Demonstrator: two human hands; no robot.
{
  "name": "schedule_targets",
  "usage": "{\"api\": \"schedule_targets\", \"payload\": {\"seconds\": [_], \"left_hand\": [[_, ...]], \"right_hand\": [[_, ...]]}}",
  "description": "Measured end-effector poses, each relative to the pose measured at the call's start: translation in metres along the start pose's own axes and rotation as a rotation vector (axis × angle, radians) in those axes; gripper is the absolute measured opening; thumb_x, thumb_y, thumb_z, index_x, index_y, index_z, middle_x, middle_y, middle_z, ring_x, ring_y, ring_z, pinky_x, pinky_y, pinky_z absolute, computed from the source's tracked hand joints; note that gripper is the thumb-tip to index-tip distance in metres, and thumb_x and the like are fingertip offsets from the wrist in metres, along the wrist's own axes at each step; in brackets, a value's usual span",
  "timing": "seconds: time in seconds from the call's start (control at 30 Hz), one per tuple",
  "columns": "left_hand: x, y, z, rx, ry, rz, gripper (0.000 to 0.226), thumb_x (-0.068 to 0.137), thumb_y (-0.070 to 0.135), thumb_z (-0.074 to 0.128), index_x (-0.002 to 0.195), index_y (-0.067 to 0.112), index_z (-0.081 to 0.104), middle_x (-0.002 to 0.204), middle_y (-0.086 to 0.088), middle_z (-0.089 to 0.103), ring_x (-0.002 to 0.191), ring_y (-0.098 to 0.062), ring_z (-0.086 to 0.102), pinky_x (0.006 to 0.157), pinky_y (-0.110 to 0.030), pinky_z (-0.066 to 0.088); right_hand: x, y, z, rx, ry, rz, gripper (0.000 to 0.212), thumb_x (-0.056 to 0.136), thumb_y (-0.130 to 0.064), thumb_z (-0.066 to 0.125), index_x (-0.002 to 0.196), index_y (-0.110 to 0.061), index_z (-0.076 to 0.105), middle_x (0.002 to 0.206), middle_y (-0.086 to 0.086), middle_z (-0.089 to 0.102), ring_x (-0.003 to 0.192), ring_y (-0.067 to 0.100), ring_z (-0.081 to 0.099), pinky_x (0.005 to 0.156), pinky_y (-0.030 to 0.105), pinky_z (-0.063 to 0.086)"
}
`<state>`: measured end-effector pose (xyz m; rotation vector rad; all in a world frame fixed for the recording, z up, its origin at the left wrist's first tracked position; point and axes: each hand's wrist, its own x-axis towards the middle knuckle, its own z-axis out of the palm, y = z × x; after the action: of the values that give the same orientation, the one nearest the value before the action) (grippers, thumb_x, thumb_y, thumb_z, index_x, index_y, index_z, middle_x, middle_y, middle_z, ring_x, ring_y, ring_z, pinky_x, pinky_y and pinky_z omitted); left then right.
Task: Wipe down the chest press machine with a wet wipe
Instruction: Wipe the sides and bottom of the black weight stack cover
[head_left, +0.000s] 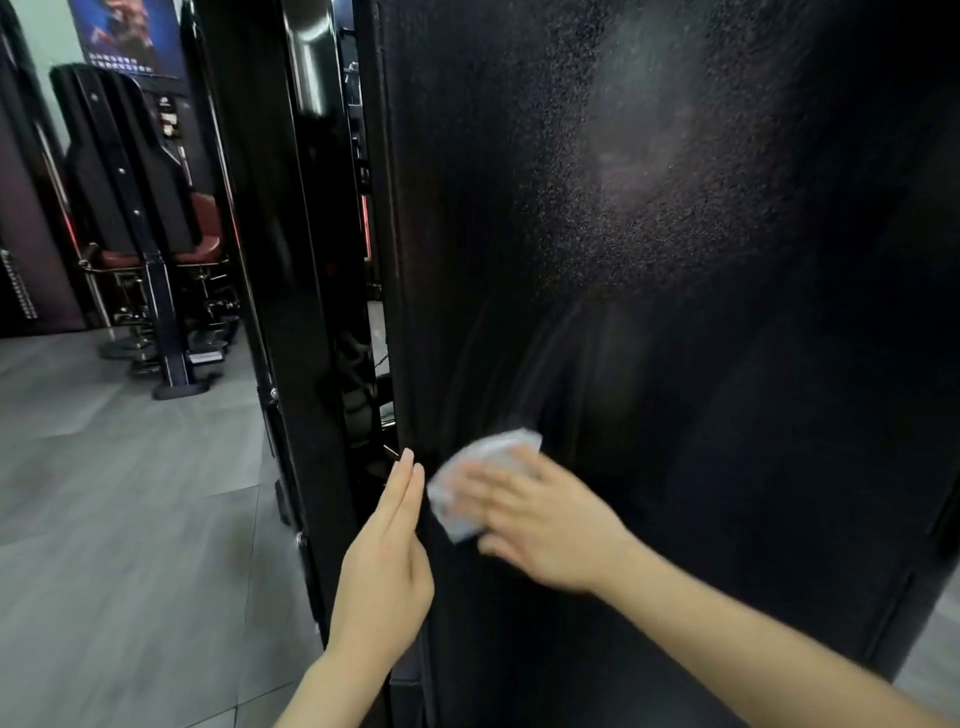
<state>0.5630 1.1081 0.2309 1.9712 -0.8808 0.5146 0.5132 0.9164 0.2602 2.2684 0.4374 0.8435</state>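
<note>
— Where is our wet wipe (493, 449)?
— Our right hand (540, 525) presses it flat, fingers straight, low on the machine's black panel (675, 260), near its left edge.
— And our left hand (384, 561)?
— Flat, fingers straight, at that edge.

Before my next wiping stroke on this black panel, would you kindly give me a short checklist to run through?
1. Wet wipe flat under right hand: ok.
2. Wipe pressed against black panel: ok.
3. Left hand off the wipe, fingers straight at the panel's edge: ok.
4. Speckled haze higher up cleaned off: not ok.
5. Wipe moist enough: cannot tell.
</note>
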Motion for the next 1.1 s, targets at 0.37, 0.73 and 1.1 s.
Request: {"api": "schedule_targets", "payload": {"seconds": [0.37,0.73,1.1], "left_hand": [[0.002,0.029,0.021,0.256,0.085,0.255,0.053,0.083,0.013,0.034,0.135,0.006,0.045,0.141,-0.008,0.046,0.135,-0.021,0.034,0.107,-0.036,0.036],[-0.003,0.087,0.046,-0.015,0.196,0.14,0.044,0.079,0.009,0.052,0.121,0.014,0.061,0.126,0.01,0.055,0.12,-0.001,0.042,0.101,-0.025,0.037],[0.002,0.146,0.036,-0.807,-0.356,-0.4,0.034,0.086,0.027,0.061,0.119,0.035,0.058,0.107,0.016,0.067,0.102,-0.001,0.062,0.089,-0.029,0.052]], "right_hand": [[-0.092,0.012,0.001,0.057,-0.096,0.063,0.057,0.093,-0.045,0.041,0.145,-0.023,0.032,0.151,-0.004,0.035,0.143,0.017,0.02,0.114,0.044,0.014],[-0.098,0.073,-0.034,0.207,0.551,0.837,0.032,0.094,-0.005,0.048,0.123,-0.001,0.061,0.133,0.007,0.051,0.12,0.02,0.051,0.098,0.023,0.043],[-0.111,0.03,-0.101,1.999,0.546,1.434,0.033,0.086,0.003,0.057,0.108,-0.019,0.068,0.09,-0.007,0.072,0.093,0.01,0.069,0.077,0.02,0.053]]}}
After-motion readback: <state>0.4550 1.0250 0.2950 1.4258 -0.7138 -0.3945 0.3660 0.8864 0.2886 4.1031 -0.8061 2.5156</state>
